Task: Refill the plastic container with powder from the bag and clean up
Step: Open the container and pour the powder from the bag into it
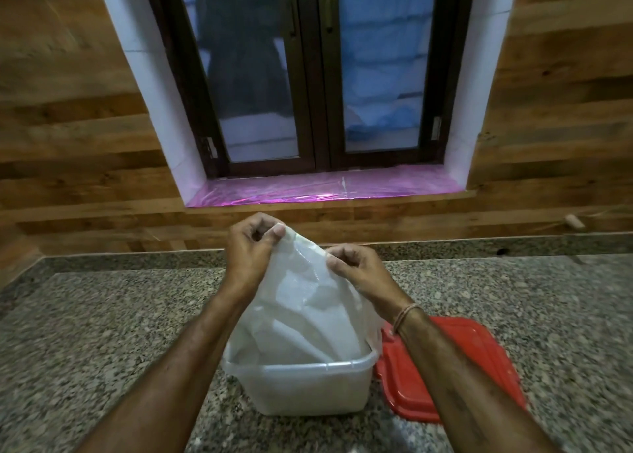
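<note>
A translucent white plastic container [308,387] stands on the granite counter in front of me. A clear plastic bag [308,312] hangs upside down with its lower part inside the container's mouth. My left hand [251,250] pinches the bag's upper left corner. My right hand [356,267] pinches the bag's upper edge a little lower, to the right. The powder inside cannot be made out clearly through the plastic.
A red lid [455,367] lies flat on the counter right of the container, partly under my right forearm. The granite counter [102,315] runs to a wood-panelled wall. A window with a pink-lined sill [325,189] is straight ahead.
</note>
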`<state>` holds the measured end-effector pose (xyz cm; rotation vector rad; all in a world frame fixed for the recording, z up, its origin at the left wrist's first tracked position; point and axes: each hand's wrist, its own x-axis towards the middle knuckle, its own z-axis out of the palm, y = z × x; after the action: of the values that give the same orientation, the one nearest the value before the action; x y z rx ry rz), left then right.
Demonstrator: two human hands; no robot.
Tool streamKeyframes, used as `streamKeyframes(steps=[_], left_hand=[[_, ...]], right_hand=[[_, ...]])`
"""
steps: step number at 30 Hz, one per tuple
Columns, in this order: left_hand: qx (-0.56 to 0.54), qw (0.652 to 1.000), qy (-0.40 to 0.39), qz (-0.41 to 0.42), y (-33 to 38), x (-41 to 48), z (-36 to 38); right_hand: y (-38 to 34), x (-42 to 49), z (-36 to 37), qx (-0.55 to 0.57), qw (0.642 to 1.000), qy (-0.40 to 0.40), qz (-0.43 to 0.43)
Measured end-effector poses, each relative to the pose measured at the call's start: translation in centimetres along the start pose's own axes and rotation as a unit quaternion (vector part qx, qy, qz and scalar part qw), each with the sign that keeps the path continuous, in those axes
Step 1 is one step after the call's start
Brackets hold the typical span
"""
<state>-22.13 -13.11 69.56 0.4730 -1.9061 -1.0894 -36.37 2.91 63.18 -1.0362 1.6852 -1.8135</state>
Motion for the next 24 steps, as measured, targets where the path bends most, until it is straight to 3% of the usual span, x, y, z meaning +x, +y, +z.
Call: streamKeyframes(steps=[6, 13, 19, 24], left_hand=[[-0.074, 0.995, 0.024, -0.064, -1.0, -0.3, -0.2], [-0.058, 0.994, 0.038, -0.084, -2.3, -0.4, -0.5], [-0.032, 0.996, 0.013, -0.077, -2.4, -0.7, -0.6], [-0.063, 0.993, 0.027, -0.099, -2.8, -1.2, -0.5]], right_hand=[[1.6, -1.1, -0.6, -0.023, 0.998, 0.061, 0.006], [1.9, 0.0, 0.1, -0.032, 0.989, 0.141, 0.013], [0.7, -0.1, 1.8, 0.006, 0.999, 0.048, -0.018], [2.4, 0.9, 1.1, -0.091, 0.984, 0.152, -0.021]])
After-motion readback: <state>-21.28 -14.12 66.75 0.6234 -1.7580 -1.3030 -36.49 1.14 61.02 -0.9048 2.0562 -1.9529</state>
